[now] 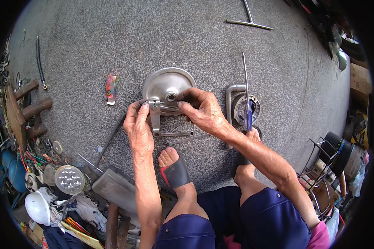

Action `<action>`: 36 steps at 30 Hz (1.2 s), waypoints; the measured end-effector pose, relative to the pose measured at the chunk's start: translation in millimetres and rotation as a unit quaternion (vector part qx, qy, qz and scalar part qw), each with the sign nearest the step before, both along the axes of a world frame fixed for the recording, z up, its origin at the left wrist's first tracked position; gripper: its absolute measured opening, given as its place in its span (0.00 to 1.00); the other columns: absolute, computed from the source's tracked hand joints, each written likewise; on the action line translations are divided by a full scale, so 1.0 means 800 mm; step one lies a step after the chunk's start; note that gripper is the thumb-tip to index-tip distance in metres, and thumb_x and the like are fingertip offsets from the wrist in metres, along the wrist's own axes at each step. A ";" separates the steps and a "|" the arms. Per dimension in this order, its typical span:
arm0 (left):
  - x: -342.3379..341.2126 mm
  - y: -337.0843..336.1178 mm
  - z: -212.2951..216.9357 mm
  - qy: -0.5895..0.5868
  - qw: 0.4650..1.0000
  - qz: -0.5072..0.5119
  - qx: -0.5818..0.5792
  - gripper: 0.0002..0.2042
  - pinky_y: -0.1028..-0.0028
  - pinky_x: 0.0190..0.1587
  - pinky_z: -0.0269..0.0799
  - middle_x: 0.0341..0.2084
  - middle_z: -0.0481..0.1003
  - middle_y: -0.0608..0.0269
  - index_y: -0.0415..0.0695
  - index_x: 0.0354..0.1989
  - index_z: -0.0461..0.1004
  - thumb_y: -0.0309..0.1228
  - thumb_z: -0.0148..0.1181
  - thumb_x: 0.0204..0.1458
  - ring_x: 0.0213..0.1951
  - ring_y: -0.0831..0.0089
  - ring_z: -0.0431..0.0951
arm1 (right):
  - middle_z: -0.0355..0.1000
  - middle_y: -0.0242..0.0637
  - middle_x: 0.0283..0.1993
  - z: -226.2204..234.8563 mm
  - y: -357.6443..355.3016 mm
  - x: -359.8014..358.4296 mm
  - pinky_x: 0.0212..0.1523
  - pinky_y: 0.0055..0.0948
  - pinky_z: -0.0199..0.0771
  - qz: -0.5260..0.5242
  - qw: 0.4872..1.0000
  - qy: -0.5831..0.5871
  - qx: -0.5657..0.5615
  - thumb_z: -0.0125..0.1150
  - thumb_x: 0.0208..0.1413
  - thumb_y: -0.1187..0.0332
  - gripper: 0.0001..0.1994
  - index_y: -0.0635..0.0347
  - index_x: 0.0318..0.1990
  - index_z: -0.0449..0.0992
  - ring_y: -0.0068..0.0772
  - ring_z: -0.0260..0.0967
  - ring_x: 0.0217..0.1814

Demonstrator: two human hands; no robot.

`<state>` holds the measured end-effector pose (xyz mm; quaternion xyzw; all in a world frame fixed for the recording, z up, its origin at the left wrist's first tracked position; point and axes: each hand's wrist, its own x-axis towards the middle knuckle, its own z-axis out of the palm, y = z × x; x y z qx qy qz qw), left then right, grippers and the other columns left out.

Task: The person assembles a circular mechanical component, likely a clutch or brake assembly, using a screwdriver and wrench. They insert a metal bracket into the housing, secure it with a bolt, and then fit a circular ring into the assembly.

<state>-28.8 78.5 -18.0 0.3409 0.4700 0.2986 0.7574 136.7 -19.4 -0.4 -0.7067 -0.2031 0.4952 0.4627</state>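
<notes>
A round silver metal plate [162, 81], looking like a drum brake cover, lies on the floor in front of me, with a raised hub at its middle. My left hand [139, 133] pinches the upper end of a flat metal lever arm [155, 118] at the plate's near left side. The thumb and fingers of my right hand [207, 111] are closed by the hub; what lies between them is hidden. Below the plate are two wrenches, one [177, 134] near the lever's lower end and another [189, 139] lying slanted beside it.
At right, a blue-handled screwdriver [248, 114] rests across a ring-shaped part [256, 106], beside a bent metal bar [228, 99]. Farther off lies a T-handle wrench [250, 23]. A small red box [111, 88] is at left. Clutter with a wooden stool [15, 118] and round lamp [70, 179] lines the left.
</notes>
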 end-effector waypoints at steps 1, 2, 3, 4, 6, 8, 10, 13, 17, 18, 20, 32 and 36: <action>-0.002 0.000 -0.002 -0.008 1.000 -0.002 -0.001 0.06 0.74 0.52 0.71 0.40 0.78 0.65 0.41 0.45 0.75 0.28 0.57 0.63 0.44 0.77 0.76 | 0.80 0.39 0.32 -0.002 0.000 0.001 0.32 0.27 0.75 -0.004 1.000 0.000 0.014 0.63 0.53 0.69 0.13 0.69 0.43 0.79 0.23 0.73 0.28; -0.003 0.001 -0.003 -0.017 1.000 -0.005 -0.002 0.05 0.74 0.53 0.72 0.41 0.78 0.65 0.42 0.45 0.75 0.27 0.56 0.64 0.45 0.77 0.76 | 0.79 0.38 0.31 -0.002 -0.002 0.004 0.31 0.26 0.75 -0.007 1.000 0.016 0.005 0.63 0.53 0.70 0.13 0.70 0.42 0.79 0.23 0.73 0.27; -0.004 0.001 -0.004 -0.014 1.000 -0.004 -0.005 0.05 0.74 0.53 0.72 0.41 0.78 0.65 0.42 0.45 0.75 0.27 0.56 0.64 0.45 0.77 0.76 | 0.78 0.37 0.31 0.000 -0.003 0.006 0.31 0.26 0.75 -0.011 0.999 0.032 -0.003 0.63 0.53 0.70 0.13 0.70 0.42 0.78 0.22 0.72 0.27; -0.004 0.001 -0.006 -0.012 1.000 -0.003 -0.008 0.05 0.74 0.53 0.72 0.41 0.78 0.65 0.42 0.45 0.75 0.27 0.56 0.64 0.45 0.77 0.76 | 0.78 0.37 0.30 0.004 -0.002 0.008 0.30 0.25 0.74 -0.014 0.999 0.049 -0.012 0.63 0.52 0.70 0.12 0.71 0.41 0.78 0.22 0.71 0.27; -0.004 0.001 -0.007 -0.007 1.000 -0.003 -0.009 0.05 0.74 0.53 0.72 0.41 0.78 0.65 0.42 0.44 0.75 0.27 0.55 0.64 0.45 0.76 0.76 | 0.76 0.37 0.29 0.009 0.000 0.009 0.25 0.23 0.72 -0.034 0.994 0.103 -0.016 0.63 0.52 0.72 0.12 0.72 0.42 0.75 0.20 0.71 0.26; -0.005 0.001 -0.006 -0.006 1.000 -0.003 -0.002 0.05 0.74 0.53 0.72 0.41 0.78 0.65 0.42 0.45 0.75 0.27 0.55 0.65 0.45 0.76 0.76 | 0.76 0.37 0.28 0.010 0.001 0.006 0.23 0.22 0.72 -0.046 0.991 0.128 -0.014 0.63 0.53 0.72 0.12 0.72 0.42 0.75 0.19 0.71 0.26; -0.007 -0.002 -0.007 -0.001 1.000 -0.006 -0.004 0.05 0.72 0.53 0.72 0.41 0.77 0.65 0.42 0.45 0.74 0.27 0.55 0.65 0.45 0.76 0.76 | 0.76 0.38 0.29 0.012 -0.001 0.001 0.22 0.22 0.72 -0.058 0.990 0.126 -0.006 0.63 0.55 0.72 0.12 0.72 0.43 0.75 0.19 0.71 0.24; -0.006 -0.012 -0.002 0.010 1.000 -0.011 -0.007 0.05 0.69 0.53 0.72 0.42 0.76 0.65 0.42 0.46 0.73 0.28 0.55 0.65 0.45 0.76 0.75 | 0.78 0.37 0.30 0.013 -0.008 -0.002 0.25 0.21 0.72 -0.067 0.983 0.166 -0.024 0.65 0.56 0.70 0.12 0.69 0.44 0.76 0.18 0.72 0.26; -0.005 -0.037 0.006 0.005 1.000 -0.006 -0.029 0.06 0.62 0.54 0.74 0.42 0.75 0.63 0.42 0.46 0.71 0.30 0.54 0.65 0.46 0.74 0.75 | 0.80 0.38 0.31 0.008 -0.018 -0.011 0.20 0.20 0.70 -0.133 0.951 0.272 -0.062 0.65 0.57 0.70 0.11 0.69 0.44 0.78 0.21 0.72 0.21; -0.004 -0.044 0.007 -0.001 0.999 -0.004 -0.039 0.07 0.61 0.54 0.75 0.42 0.75 0.62 0.41 0.46 0.71 0.30 0.54 0.65 0.46 0.74 0.75 | 0.80 0.37 0.31 0.007 -0.022 -0.013 0.20 0.20 0.69 -0.147 0.943 0.291 -0.067 0.66 0.57 0.70 0.11 0.67 0.44 0.78 0.21 0.72 0.21; -0.006 -0.058 0.008 0.003 0.999 0.001 -0.036 0.07 0.59 0.55 0.75 0.43 0.74 0.60 0.40 0.46 0.70 0.30 0.54 0.65 0.46 0.72 0.75 | 0.80 0.35 0.31 0.006 -0.028 -0.017 0.19 0.19 0.68 -0.170 0.926 0.329 -0.078 0.66 0.57 0.69 0.10 0.65 0.42 0.79 0.20 0.72 0.21; -0.001 -0.068 0.008 0.029 0.999 0.025 -0.028 0.07 0.62 0.53 0.77 0.41 0.76 0.60 0.38 0.45 0.72 0.28 0.56 0.64 0.44 0.71 0.78 | 0.75 0.31 0.22 -0.003 -0.024 -0.032 0.18 0.19 0.63 -0.229 0.896 0.376 -0.061 0.68 0.57 0.66 0.09 0.63 0.32 0.80 0.17 0.67 0.17; 0.000 -0.065 0.014 0.066 0.998 0.013 -0.003 0.08 0.73 0.50 0.73 0.41 0.77 0.62 0.36 0.45 0.73 0.28 0.59 0.62 0.43 0.77 0.76 | 0.75 0.30 0.21 -0.002 -0.020 -0.037 0.16 0.18 0.60 -0.236 0.898 0.367 -0.062 0.68 0.57 0.65 0.09 0.62 0.31 0.81 0.17 0.65 0.15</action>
